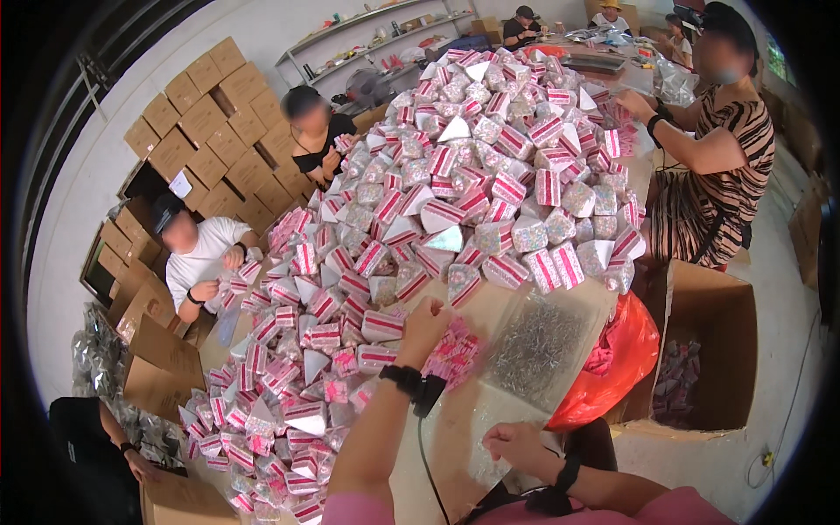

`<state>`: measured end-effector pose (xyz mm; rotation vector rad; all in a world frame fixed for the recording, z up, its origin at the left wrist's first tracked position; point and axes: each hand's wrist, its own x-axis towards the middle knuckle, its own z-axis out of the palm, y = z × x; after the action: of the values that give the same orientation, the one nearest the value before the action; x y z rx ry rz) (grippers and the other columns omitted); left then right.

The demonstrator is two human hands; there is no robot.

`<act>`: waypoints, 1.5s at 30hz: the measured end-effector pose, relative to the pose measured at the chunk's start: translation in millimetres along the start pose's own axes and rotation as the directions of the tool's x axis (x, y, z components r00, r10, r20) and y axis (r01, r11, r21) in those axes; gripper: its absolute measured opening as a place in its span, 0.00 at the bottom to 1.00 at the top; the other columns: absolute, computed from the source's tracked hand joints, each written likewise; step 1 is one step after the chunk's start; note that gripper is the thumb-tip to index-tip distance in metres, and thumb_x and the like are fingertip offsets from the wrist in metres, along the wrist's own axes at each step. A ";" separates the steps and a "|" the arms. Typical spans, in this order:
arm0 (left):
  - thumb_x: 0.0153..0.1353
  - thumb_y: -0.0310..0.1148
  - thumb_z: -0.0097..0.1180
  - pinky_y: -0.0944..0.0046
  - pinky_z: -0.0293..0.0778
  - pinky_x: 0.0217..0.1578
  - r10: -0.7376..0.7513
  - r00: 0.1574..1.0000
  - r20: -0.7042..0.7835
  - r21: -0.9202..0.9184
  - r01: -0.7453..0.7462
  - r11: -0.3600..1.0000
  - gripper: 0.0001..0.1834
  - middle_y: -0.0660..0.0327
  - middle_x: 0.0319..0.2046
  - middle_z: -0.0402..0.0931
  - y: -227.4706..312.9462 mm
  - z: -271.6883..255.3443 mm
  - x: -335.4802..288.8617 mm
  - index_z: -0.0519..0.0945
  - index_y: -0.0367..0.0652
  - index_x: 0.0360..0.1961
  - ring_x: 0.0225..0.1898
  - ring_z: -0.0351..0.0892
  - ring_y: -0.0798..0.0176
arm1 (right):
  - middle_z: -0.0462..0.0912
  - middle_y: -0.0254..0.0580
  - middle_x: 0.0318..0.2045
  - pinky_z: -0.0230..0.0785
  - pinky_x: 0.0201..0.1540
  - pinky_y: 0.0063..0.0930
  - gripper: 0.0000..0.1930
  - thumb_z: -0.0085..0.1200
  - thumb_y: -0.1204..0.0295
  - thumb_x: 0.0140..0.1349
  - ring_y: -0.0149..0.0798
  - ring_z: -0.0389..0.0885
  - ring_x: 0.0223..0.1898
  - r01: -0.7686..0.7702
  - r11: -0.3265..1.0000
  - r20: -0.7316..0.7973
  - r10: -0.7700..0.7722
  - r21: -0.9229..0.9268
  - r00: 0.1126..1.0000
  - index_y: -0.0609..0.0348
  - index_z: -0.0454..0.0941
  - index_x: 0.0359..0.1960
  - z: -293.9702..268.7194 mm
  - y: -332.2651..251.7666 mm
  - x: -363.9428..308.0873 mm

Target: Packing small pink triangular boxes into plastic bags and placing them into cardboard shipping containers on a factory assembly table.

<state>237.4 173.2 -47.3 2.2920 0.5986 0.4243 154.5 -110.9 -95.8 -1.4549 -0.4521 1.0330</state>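
Table (pixel 455 437) heaped with packs (pixel 506 271), boxes (pixel 206 122) stacked beyond, pink tags (pixel 457 353) spread beside left hand (pixel 424 327), right hand (pixel 518 446) curled, both grips unclear

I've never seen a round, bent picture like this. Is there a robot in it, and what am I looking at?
No robot shows here: the two bare hands belong to a person wearing a camera on their head. It looks down through a very wide lens, so straight edges curve and the corners go dark.

On the table lies a big heap of wedge-shaped packs with pink-and-white bands. Nearer are loose pink slips and a shallow clear tray of small silvery pieces.

The left hand is beside the slips; whether it pinches something is unclear. The right hand is half curled near the table's edge, with nothing plainly in it. Other people sit around the heap.
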 end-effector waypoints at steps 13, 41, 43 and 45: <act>0.52 0.55 0.57 0.53 0.72 0.42 -0.100 0.989 0.110 -0.070 0.108 0.992 0.37 0.40 0.34 0.79 -66.7 76.1 90.6 0.75 0.26 0.46 0.39 0.79 0.41 | 0.82 0.35 0.26 0.70 0.31 0.20 0.10 0.55 0.72 0.57 0.23 0.76 0.27 -0.002 0.998 0.158 -0.007 0.058 0.987 0.66 0.80 0.36 -18.3 17.9 12.1; 0.46 0.24 0.67 0.61 0.69 0.51 -0.231 0.950 -0.208 -0.720 0.011 0.693 0.41 0.58 0.51 0.66 67.0 -34.2 -240.8 0.58 0.38 0.60 0.50 0.71 0.61 | 0.80 0.41 0.26 0.70 0.32 0.25 0.08 0.51 0.76 0.59 0.30 0.76 0.27 0.559 0.786 0.071 -0.563 -0.264 0.824 0.62 0.79 0.39 19.6 -110.4 -42.2; 0.47 0.23 0.66 0.62 0.65 0.56 -0.221 0.959 -0.180 -0.706 0.030 0.707 0.44 0.57 0.55 0.62 74.7 -38.7 -249.4 0.54 0.37 0.63 0.56 0.66 0.61 | 0.80 0.45 0.28 0.70 0.34 0.29 0.08 0.51 0.77 0.57 0.37 0.78 0.28 0.609 0.742 0.070 -0.617 -0.279 0.784 0.61 0.79 0.39 29.3 -117.8 -47.4; 0.46 0.21 0.66 0.62 0.66 0.56 -0.236 0.951 -0.198 -0.722 0.021 0.691 0.45 0.56 0.55 0.61 84.8 -40.4 -255.4 0.53 0.37 0.63 0.56 0.65 0.61 | 0.80 0.46 0.29 0.71 0.35 0.31 0.08 0.51 0.77 0.56 0.43 0.79 0.30 0.629 0.692 0.096 -0.642 -0.355 0.760 0.61 0.79 0.37 33.5 -119.5 -52.4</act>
<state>29.7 6.6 9.0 1.4311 0.5907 0.7665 135.5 -109.7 37.5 -1.4653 -1.0896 0.3571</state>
